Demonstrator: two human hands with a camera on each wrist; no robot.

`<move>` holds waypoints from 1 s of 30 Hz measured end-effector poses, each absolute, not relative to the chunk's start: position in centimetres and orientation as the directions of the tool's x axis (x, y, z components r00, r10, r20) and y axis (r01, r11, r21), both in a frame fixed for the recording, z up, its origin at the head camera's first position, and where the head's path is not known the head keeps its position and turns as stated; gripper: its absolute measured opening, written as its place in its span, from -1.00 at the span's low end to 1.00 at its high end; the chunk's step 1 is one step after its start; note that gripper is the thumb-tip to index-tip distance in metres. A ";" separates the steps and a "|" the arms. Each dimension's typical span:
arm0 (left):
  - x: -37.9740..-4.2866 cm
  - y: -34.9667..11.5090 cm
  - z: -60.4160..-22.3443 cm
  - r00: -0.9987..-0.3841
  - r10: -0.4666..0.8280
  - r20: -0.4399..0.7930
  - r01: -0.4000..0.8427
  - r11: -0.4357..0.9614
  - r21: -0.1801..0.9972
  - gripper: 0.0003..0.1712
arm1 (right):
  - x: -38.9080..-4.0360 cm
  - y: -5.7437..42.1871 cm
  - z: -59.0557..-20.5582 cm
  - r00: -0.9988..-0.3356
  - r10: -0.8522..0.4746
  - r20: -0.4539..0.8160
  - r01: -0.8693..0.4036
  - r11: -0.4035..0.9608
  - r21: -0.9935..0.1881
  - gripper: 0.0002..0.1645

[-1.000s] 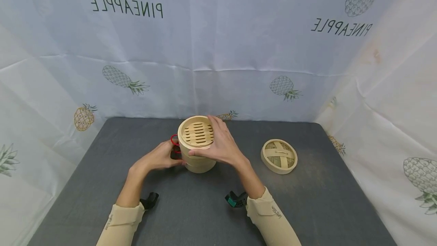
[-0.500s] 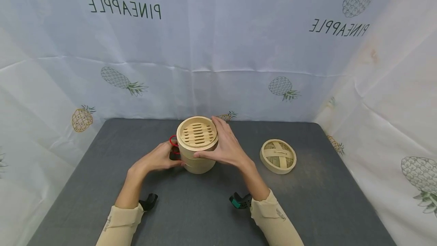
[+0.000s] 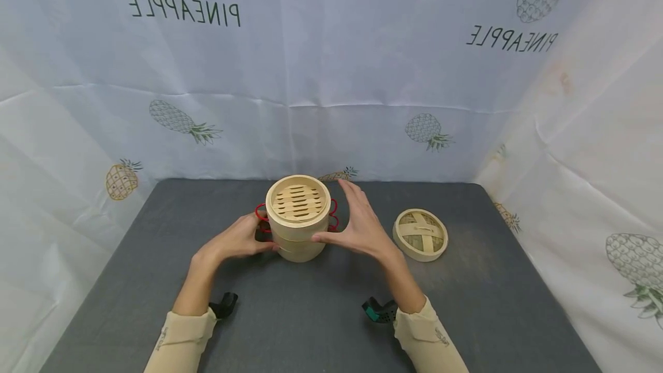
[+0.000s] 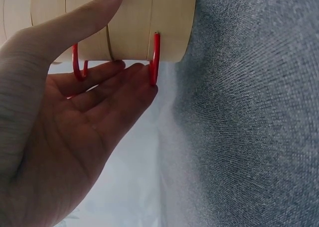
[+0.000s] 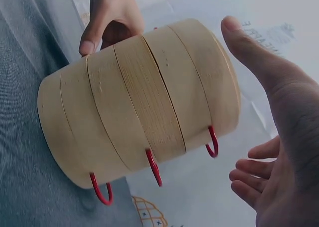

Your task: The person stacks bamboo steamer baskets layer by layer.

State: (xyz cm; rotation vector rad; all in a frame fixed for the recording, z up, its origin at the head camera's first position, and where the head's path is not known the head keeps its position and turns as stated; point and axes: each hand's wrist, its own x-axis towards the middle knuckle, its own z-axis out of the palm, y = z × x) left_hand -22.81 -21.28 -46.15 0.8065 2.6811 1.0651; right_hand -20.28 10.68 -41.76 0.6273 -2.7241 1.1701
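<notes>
Near the table's back edge stands an upright stack of round bamboo steamer baskets (image 3: 298, 236), with red loop handles (image 5: 153, 168) at its sides. The slatted floor of the top basket (image 3: 298, 201) faces up. My left hand (image 3: 235, 239) holds the lower stack from the left, its thumb on the front and its fingers behind, by the red handles, as the left wrist view shows. My right hand (image 3: 362, 226) is spread beside the stack on the right, apart from it in the right wrist view, holding nothing.
A woven bamboo steamer lid (image 3: 420, 235) lies on the dark grey table (image 3: 300, 321), right of the stack. Behind the table hangs a white curtain (image 3: 311, 62) printed with pineapples.
My right hand has let go of the top basket and moved off to the right, uncovering the red handles there. My left hand keeps its hold.
</notes>
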 end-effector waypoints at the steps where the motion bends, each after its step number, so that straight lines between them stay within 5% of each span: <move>1: -22.8 -21.3 -46.2 -0.845 0.532 0.061 0.428 0.604 0.673 -0.30 | -20.2 10.9 -41.7 -0.910 -0.324 0.258 -0.410 0.619 -0.670 0.71; 30: -22.9 -21.3 -46.2 -0.846 0.531 0.052 0.417 0.596 0.686 -0.31 | -19.3 19.1 -41.0 -0.938 -0.258 0.233 -0.345 0.608 -0.716 0.52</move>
